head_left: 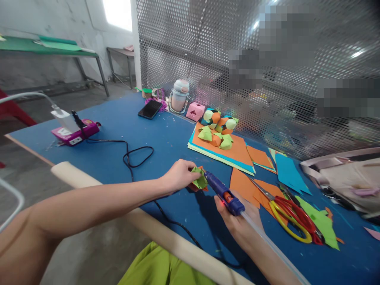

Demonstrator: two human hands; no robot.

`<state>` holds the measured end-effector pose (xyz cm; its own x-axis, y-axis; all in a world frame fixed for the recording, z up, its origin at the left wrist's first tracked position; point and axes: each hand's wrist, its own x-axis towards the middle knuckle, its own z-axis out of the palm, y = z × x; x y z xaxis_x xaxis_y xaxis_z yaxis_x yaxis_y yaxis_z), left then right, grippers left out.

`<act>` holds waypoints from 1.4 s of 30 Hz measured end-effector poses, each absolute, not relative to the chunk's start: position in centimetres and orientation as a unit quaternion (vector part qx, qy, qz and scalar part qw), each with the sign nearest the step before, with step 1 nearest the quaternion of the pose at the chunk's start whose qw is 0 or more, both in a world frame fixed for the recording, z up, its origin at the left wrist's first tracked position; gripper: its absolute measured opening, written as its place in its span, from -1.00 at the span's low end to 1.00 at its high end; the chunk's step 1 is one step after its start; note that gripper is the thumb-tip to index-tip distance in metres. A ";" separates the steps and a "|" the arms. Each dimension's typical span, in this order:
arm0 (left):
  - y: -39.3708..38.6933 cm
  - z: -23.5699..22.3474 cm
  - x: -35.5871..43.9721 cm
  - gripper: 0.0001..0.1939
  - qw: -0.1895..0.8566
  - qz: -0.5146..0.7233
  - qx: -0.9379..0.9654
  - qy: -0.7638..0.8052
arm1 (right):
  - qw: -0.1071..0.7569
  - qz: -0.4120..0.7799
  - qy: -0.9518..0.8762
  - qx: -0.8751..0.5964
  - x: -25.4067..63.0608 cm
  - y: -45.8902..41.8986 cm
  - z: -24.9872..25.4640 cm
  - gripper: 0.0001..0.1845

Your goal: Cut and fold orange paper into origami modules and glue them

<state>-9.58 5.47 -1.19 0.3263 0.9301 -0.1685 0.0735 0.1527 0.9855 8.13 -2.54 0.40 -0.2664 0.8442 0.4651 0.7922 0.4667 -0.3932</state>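
Over the blue table, my left hand [180, 175] pinches a small folded paper piece [200, 179], green with orange edges. My right hand [242, 221] is wrapped round a blue glue gun [222, 192] with a long clear glue stick [273, 247] running out of its back. The gun's nozzle points left and meets, or nearly meets, the paper piece; whether they touch I cannot tell. A red light glows by my right fingers. Right of that hand lie scissors [291, 217] with red and yellow handles, on orange paper sheets [242, 182].
Folded paper shapes [215, 136] sit on stacked coloured sheets [243, 160]. Behind stand a pink paper box [195, 111], a bottle [179, 96] and a phone [150, 109]. A black cord [127, 156] runs from a purple power strip [75, 132]. A bag [347, 178] lies right, against perforated metal.
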 end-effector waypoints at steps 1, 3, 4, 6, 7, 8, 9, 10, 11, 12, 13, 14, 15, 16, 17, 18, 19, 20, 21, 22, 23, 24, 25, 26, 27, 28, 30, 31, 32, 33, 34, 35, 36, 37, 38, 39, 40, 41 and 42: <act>5.5 -1.2 -9.6 -0.90 0.600 0.354 0.550 0.460 | 0.321 0.041 -0.795 -0.514 8.1 -2.5 0.4 -0.81; 5.5 -1.1 -9.6 -0.90 0.580 0.355 0.566 0.466 | 0.321 0.041 -0.795 -0.513 8.2 -2.6 0.3 -0.81; 5.5 -1.1 -9.7 -0.90 0.570 0.355 0.573 0.470 | 0.320 0.041 -0.795 -0.513 8.2 -2.6 0.3 -0.82; 5.5 -1.0 -9.7 -0.90 0.559 0.353 0.579 0.476 | 0.319 0.041 -0.796 -0.513 8.2 -2.6 0.4 -0.81; 5.5 -1.0 -9.7 -0.89 0.560 0.351 0.581 0.476 | 0.320 0.040 -0.796 -0.512 8.2 -2.6 0.4 -0.81; 5.5 -1.0 -9.7 -0.89 0.560 0.348 0.582 0.476 | 0.321 0.039 -0.797 -0.511 8.2 -2.6 0.5 -0.81; 5.5 -1.0 -9.8 -0.88 0.559 0.346 0.585 0.475 | 0.322 0.038 -0.797 -0.510 8.1 -2.7 0.5 -0.81; 5.5 -1.1 -9.8 -0.88 0.555 0.344 0.590 0.474 | 0.323 0.035 -0.796 -0.510 8.1 -2.7 0.5 -0.81; 5.5 -1.1 -9.8 -0.88 0.550 0.342 0.597 0.473 | 0.322 0.034 -0.796 -0.511 8.1 -2.7 0.5 -0.81; 5.5 -1.2 -9.8 -0.88 0.546 0.342 0.602 0.472 | 0.321 0.034 -0.796 -0.513 8.1 -2.7 0.5 -0.81; 5.6 -1.2 -9.8 -0.88 0.542 0.342 0.605 0.472 | 0.320 0.035 -0.795 -0.514 8.1 -2.7 0.5 -0.80; 5.6 -1.2 -9.8 -0.88 0.537 0.343 0.609 0.473 | 0.317 0.037 -0.795 -0.515 8.2 -2.7 0.4 -0.80; 5.6 -1.2 -9.8 -0.87 0.533 0.344 0.610 0.474 | 0.315 0.039 -0.795 -0.517 8.2 -2.7 0.4 -0.80; 5.6 -1.2 -9.8 -0.87 0.531 0.346 0.610 0.476 | 0.315 0.039 -0.795 -0.517 8.3 -2.7 0.4 -0.79; 5.6 -1.1 -9.8 -0.87 0.531 0.347 0.608 0.477 | 0.316 0.039 -0.794 -0.517 8.3 -2.7 0.4 -0.80; 5.6 -1.0 -9.9 -0.86 0.535 0.348 0.605 0.477 | 0.319 0.038 -0.793 -0.518 8.4 -2.7 0.5 -0.80; 5.6 -0.9 -9.9 -0.86 0.541 0.348 0.600 0.475 | 0.320 0.038 -0.790 -0.521 8.4 -2.7 0.5 -0.79; 5.6 -0.8 -9.9 -0.87 0.548 0.350 0.595 0.473 | 0.321 0.039 -0.789 -0.522 8.4 -2.7 0.5 -0.79; 5.5 -0.8 -9.9 -0.87 0.552 0.352 0.591 0.471 | 0.320 0.040 -0.789 -0.523 8.4 -2.7 0.6 -0.79; 5.5 -0.7 -9.9 -0.88 0.554 0.354 0.589 0.470 | 0.318 0.040 -0.789 -0.524 8.4 -2.7 0.6 -0.78; 5.5 -0.7 -9.8 -0.88 0.553 0.356 0.588 0.470 | 0.317 0.041 -0.790 -0.523 8.4 -2.7 0.6 -0.78; 5.5 -0.8 -9.8 -0.88 0.553 0.357 0.588 0.470 | 0.318 0.040 -0.792 -0.520 8.3 -2.7 0.6 -0.78; 5.5 -0.8 -9.8 -0.89 0.552 0.357 0.589 0.470 | 0.320 0.039 -0.792 -0.519 8.3 -2.6 0.6 -0.78; 5.5 -0.8 -9.8 -0.89 0.552 0.355 0.590 0.470 | 0.323 0.039 -0.792 -0.517 8.2 -2.6 0.6 -0.78; 5.5 -0.9 -9.8 -0.89 0.551 0.353 0.594 0.468 | 0.324 0.040 -0.792 -0.516 8.2 -2.7 0.5 -0.78; 5.5 -0.9 -9.8 -0.89 0.549 0.351 0.598 0.467 | 0.325 0.041 -0.792 -0.516 8.2 -2.7 0.5 -0.78; 5.6 -0.9 -9.8 -0.90 0.550 0.347 0.601 0.465 | 0.323 0.045 -0.792 -0.517 8.2 -2.7 0.5 -0.79; 5.6 -0.9 -9.9 -0.90 0.552 0.347 0.599 0.465 | 0.323 0.047 -0.791 -0.517 8.2 -2.8 0.5 -0.78; 5.6 -0.8 -9.9 -0.90 0.554 0.349 0.595 0.466 | 0.323 0.051 -0.791 -0.517 8.3 -2.8 0.5 -0.78; 5.5 -0.8 -9.9 -0.89 0.557 0.353 0.590 0.467 | 0.324 0.054 -0.790 -0.518 8.3 -2.8 0.5 -0.79; 5.5 -0.7 -9.9 -0.89 0.558 0.357 0.586 0.468 | 0.326 0.059 -0.788 -0.519 8.4 -2.8 0.6 -0.79; 5.5 -0.7 -9.9 -0.89 0.558 0.360 0.584 0.468 | 0.328 0.063 -0.786 -0.520 8.4 -2.9 0.6 -0.79; 5.5 -0.7 -9.9 -0.88 0.558 0.361 0.583 0.467 | 0.330 0.066 -0.784 -0.522 8.5 -2.9 0.6 -0.79; 5.5 -0.7 -9.9 -0.88 0.560 0.360 0.583 0.465 | 0.331 0.067 -0.783 -0.522 8.5 -2.8 0.6 -0.78; 5.5 -0.7 -9.8 -0.89 0.564 0.358 0.582 0.464 | 0.333 0.068 -0.782 -0.522 8.5 -2.8 0.7 -0.78; 5.5 -0.7 -9.8 -0.89 0.569 0.354 0.580 0.463 | 0.334 0.067 -0.783 -0.521 8.5 -2.8 0.7 -0.78; 5.5 -0.7 -9.8 -0.89 0.574 0.351 0.578 0.462 | 0.334 0.068 -0.783 -0.520 8.5 -2.8 0.6 -0.78; 5.4 -0.8 -9.8 -0.89 0.579 0.347 0.577 0.460 | 0.334 0.071 -0.783 -0.519 8.5 -2.7 0.6 -0.78; 5.4 -0.8 -9.8 -0.90 0.579 0.345 0.578 0.460 | 0.332 0.076 -0.783 -0.520 8.5 -2.7 0.6 -0.78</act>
